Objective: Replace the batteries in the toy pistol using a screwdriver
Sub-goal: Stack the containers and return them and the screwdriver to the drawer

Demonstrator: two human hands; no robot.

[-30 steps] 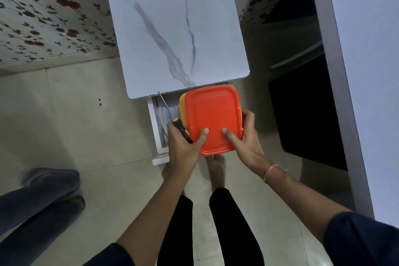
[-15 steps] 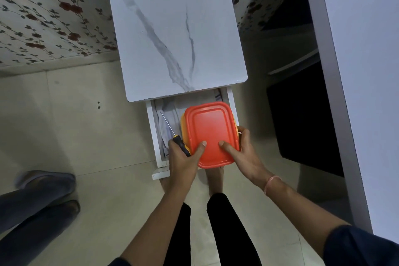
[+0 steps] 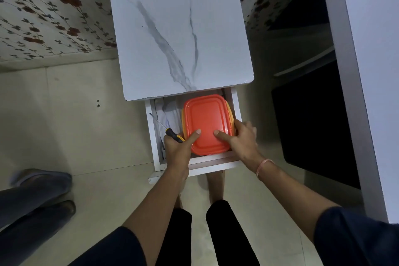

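Observation:
A yellow box with an orange lid point(image 3: 206, 121) sits low in the open white drawer point(image 3: 195, 165), held at its near end by both hands. My left hand point(image 3: 178, 149) grips the box's left corner, thumb on the lid, and also holds a screwdriver point(image 3: 167, 129) with a black and yellow handle, its thin shaft pointing up-left over the drawer's side. My right hand point(image 3: 241, 138) clasps the box's right corner, thumb on the lid. No toy pistol or batteries are visible.
The drawer belongs to a small cabinet with a white marble-patterned top point(image 3: 179, 32). White cloth or paper point(image 3: 169, 114) lies in the drawer's left part. Another person's legs and shoes point(image 3: 36, 196) stand at the left on the tiled floor. A white panel point(image 3: 367, 71) rises at the right.
Both hands have lowered the orange-lidded box from in front of the cabinet top down into the open drawer. The screwdriver moved down with my left hand.

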